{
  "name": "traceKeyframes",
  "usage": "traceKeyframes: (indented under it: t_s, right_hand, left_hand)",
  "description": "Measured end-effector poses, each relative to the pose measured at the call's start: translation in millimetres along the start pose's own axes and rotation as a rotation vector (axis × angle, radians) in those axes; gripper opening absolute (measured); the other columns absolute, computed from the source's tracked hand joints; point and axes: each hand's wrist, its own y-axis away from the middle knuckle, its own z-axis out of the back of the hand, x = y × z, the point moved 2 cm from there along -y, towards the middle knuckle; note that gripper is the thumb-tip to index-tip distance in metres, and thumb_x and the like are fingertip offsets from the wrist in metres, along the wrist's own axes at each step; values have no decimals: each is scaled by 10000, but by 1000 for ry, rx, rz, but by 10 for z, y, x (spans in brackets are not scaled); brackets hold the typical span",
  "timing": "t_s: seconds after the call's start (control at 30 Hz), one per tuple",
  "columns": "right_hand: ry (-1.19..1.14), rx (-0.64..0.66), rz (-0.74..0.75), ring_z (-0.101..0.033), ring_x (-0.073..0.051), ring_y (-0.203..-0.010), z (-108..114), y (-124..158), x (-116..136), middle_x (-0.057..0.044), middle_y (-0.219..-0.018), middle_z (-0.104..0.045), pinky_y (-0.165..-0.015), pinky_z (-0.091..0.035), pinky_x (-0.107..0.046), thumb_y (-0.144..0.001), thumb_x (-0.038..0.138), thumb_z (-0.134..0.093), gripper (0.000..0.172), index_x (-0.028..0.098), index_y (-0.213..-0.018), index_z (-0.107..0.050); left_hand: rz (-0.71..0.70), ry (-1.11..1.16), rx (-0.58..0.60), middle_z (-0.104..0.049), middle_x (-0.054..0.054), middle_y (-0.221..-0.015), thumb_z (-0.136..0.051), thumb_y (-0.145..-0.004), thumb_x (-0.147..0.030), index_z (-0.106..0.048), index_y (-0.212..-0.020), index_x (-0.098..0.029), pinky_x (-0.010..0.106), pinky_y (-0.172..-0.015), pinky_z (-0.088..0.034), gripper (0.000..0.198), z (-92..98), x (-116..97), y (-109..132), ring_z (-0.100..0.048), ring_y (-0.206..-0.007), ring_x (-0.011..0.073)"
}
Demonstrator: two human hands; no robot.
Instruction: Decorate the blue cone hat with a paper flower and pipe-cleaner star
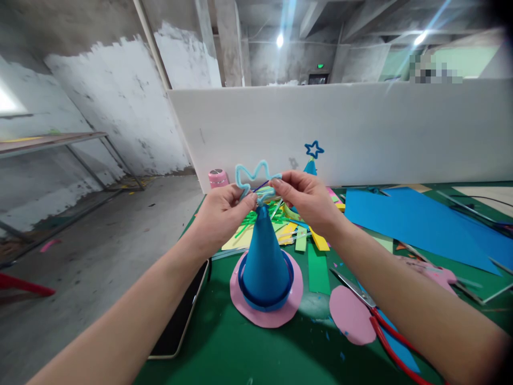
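Note:
A light blue pipe cleaner (262, 164), bent into a star-like outline, is at the tip of a blue paper cone hat (264, 262). My left hand (224, 214) pinches its lower left side, close above the tip. On the right side, my right hand (306, 198) pinches another part of it between thumb and fingers. The cone stands upright on a pink paper brim (272, 320), with a darker blue band around its base. Between my hands, a thin dark purple strand shows; I cannot make out what it belongs to.
Red-handled scissors (374, 310) and a pink paper disc (350, 315) lie right of the hat. A phone-like black device (182, 315) lies left. Behind are paper strips (318, 238), blue sheets (401, 224), a pink can (217, 178), another hat's dark blue star (313, 149) and a white partition (360, 128).

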Motion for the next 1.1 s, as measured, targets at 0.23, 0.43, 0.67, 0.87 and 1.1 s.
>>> traceKeyframes:
  t_s: [0.23,0.43,0.67,0.87,1.1]
  right_hand:
    - [-22,58,-53,-414,-61,-505,-16,32,-41,60,-565,-473,-492,-351,-197,-753,185,-565,85,161,-677,-594]
    - [-20,123,-54,-514,-113,-641,-45,29,-103,32,-635,-546,-610,-405,-243,-741,237,-579,89,185,-670,-593]
    - [-10,125,-64,-512,-112,-634,-39,39,-103,20,-650,-556,-605,-400,-244,-744,238,-580,92,172,-683,-597]
    - [42,129,-73,-450,-87,-572,-20,68,-67,35,-641,-505,-530,-356,-213,-758,269,-564,106,169,-760,-599]
    - [69,141,-118,-470,-102,-633,13,209,-204,24,-733,-491,-573,-388,-228,-730,269,-597,222,200,-939,-571]
  left_hand:
    - [-35,42,47,-636,9,-697,-545,-714,-240,-632,-714,-165,262,-639,-443,115,-9,4,6,-570,-714,168]
    - [-53,118,40,-644,3,-702,-551,-707,-192,-651,-720,-186,267,-669,-451,101,-17,18,13,-580,-743,170]
    - [28,190,80,-668,11,-742,-560,-718,-231,-660,-793,-192,272,-703,-446,131,-41,62,-2,-589,-753,169]
    - [55,172,41,-613,0,-680,-542,-732,-319,-624,-739,-170,269,-657,-427,170,-7,73,41,-560,-687,152]
    - [81,201,56,-592,76,-1011,-609,-680,-318,-528,-1028,-185,332,-780,-406,382,-75,345,290,-535,-940,219]
